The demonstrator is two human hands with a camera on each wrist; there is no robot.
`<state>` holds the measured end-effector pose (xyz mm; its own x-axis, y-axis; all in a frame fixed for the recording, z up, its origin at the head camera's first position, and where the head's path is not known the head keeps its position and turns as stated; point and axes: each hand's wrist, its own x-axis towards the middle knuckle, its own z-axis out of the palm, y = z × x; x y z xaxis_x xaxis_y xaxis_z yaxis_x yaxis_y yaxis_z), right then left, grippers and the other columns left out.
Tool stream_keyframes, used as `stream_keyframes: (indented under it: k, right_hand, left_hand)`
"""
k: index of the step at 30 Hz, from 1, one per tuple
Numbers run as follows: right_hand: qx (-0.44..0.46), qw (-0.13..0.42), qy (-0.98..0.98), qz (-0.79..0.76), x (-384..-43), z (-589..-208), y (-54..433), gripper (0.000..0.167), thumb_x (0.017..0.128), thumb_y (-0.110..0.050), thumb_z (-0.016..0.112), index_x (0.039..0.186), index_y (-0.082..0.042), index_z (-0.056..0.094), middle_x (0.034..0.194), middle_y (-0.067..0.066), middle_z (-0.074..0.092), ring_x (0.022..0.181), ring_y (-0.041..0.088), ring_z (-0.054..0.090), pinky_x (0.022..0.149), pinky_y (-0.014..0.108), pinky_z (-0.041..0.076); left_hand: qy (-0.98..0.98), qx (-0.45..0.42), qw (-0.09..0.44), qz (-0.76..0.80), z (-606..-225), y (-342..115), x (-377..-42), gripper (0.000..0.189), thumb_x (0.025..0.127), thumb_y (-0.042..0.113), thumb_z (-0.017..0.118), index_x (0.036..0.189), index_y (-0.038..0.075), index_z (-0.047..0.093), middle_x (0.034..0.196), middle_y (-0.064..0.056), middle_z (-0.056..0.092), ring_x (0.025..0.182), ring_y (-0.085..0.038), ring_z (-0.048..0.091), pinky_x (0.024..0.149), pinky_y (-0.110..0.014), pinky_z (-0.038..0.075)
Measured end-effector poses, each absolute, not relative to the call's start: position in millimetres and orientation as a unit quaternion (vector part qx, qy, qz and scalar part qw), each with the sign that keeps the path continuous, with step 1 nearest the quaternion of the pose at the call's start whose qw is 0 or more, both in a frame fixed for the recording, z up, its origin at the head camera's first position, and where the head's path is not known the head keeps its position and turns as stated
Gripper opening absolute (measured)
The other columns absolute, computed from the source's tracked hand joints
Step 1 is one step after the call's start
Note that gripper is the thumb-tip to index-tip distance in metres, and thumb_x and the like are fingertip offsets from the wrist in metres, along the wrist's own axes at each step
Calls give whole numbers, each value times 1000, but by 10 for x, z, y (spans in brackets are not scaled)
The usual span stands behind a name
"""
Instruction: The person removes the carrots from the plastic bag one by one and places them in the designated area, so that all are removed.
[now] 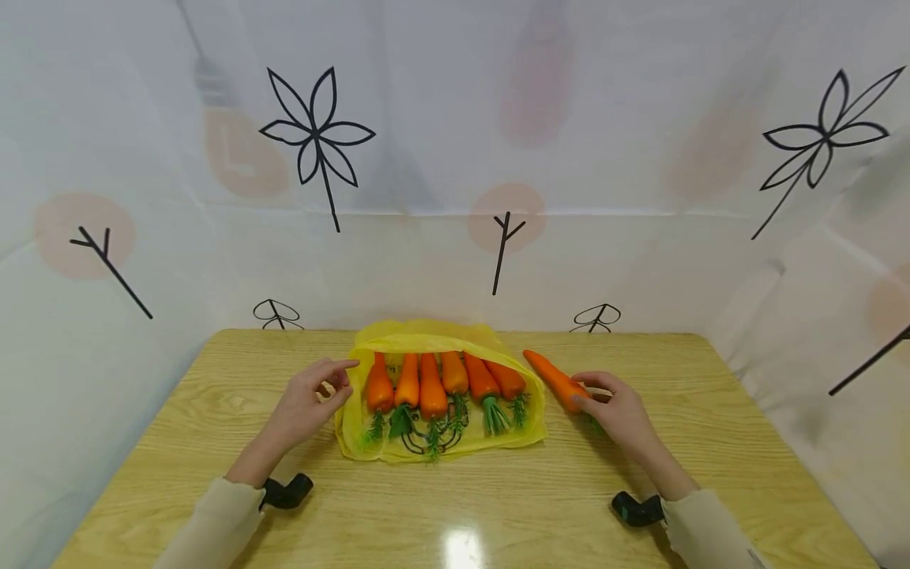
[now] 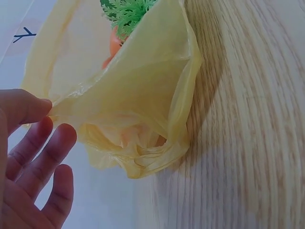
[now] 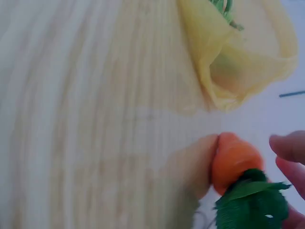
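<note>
A yellow plastic bag lies with its mouth toward me, and several orange carrots with green tops sit inside it side by side. My left hand is at the bag's left edge. In the left wrist view the thumb and index fingertips pinch the thin film. Outside, to the bag's right, one more carrot lies slanted on the table. My right hand is at its leafy end, fingers loosely bent. The right wrist view shows a gap between the upper fingertip and this carrot; its green top partly hides the hand.
Everything lies on a wooden table. Behind it hangs a pale cloth printed with flowers and twigs. A black device is worn at the left wrist, and another black device at the right.
</note>
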<state>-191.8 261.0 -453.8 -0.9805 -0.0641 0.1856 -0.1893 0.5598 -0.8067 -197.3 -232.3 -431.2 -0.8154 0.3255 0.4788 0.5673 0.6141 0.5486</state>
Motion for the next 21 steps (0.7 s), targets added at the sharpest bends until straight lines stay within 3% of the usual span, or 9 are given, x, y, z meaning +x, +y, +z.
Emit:
stream_keyframes:
  k: [4, 10, 18, 21]
  right_hand:
    - [98, 124, -886, 436, -1881, -4458, 2546, 32, 93, -11, 72, 122, -1, 66, 126, 16, 62, 117, 33, 55, 93, 47, 49]
    - [159, 192, -875, 414, -1804, -4286, 2310, 27, 85, 2, 76, 111, -1, 71, 118, 12, 66, 106, 31, 61, 81, 36, 54]
    - [239, 191, -853, 423, -1682, -4176, 2005, 31, 80, 8, 78, 107, -7, 73, 113, 5, 67, 95, 29, 65, 75, 46, 57]
    - [258, 184, -847, 426, -1656, -4167, 1913, 34, 80, 7, 78, 109, -10, 73, 114, 2, 67, 98, 26, 65, 76, 42, 57]
  left_hand:
    - [-884, -246, 161, -365, -4314, -2325, -1972, 41, 88, 0, 73, 127, 12, 67, 90, 8, 59, 79, -9, 56, 63, -27, 51]
    - [-879, -249, 160, -373, -4336, -2329, -1978, 41, 88, -3, 73, 126, 11, 68, 90, 8, 59, 79, -9, 58, 63, -26, 52]
    - [-873, -253, 159, -385, -4338, -2330, -1977, 42, 87, -5, 73, 126, 11, 67, 90, 9, 59, 78, -8, 58, 63, -27, 53]
    - [-873, -253, 160, -385, -4333, -2331, -1981, 42, 87, -5, 73, 126, 10, 67, 90, 8, 59, 78, -8, 58, 64, -27, 53]
